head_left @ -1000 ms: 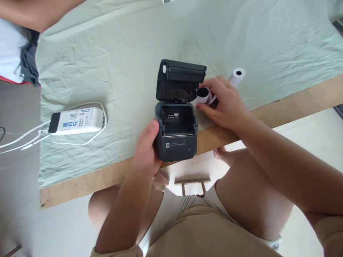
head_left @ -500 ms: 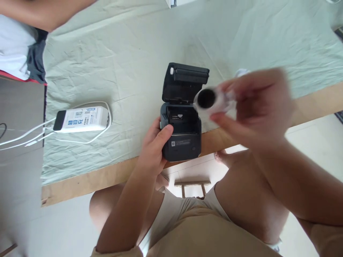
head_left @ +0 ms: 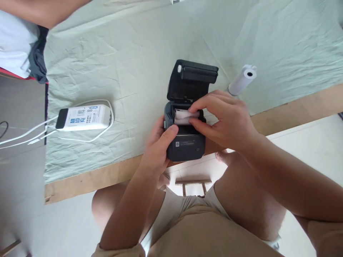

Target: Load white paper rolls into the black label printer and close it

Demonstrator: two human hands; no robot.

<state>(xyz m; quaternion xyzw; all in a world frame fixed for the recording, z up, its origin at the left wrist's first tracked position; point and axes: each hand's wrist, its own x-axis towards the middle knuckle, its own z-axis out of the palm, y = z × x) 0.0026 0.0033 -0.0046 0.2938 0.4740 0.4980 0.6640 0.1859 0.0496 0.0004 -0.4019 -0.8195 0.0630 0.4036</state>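
A small dark thermal printer [head_left: 187, 148] stands at the table's near edge with its lid [head_left: 193, 80] flipped up. My left hand [head_left: 158, 142] grips the printer's left side, thumb on its top. My right hand [head_left: 222, 117] pinches a white paper roll [head_left: 183, 117] that sits in the printer's open bay, fingers curled over it. A second white paper roll [head_left: 242, 79] lies on the cloth to the right of the printer, apart from both hands.
A pale green cloth [head_left: 128, 64] covers the wooden table [head_left: 88, 182]. A white power bank [head_left: 83, 117] with white cables lies to the left. Another person's arm [head_left: 43, 12] and clothing show at the top left. My knees are below the table edge.
My right hand lifted the paper roll from beside the printer, carried it over and set it into the open bay. My left hand shifted its thumb onto the printer's top.
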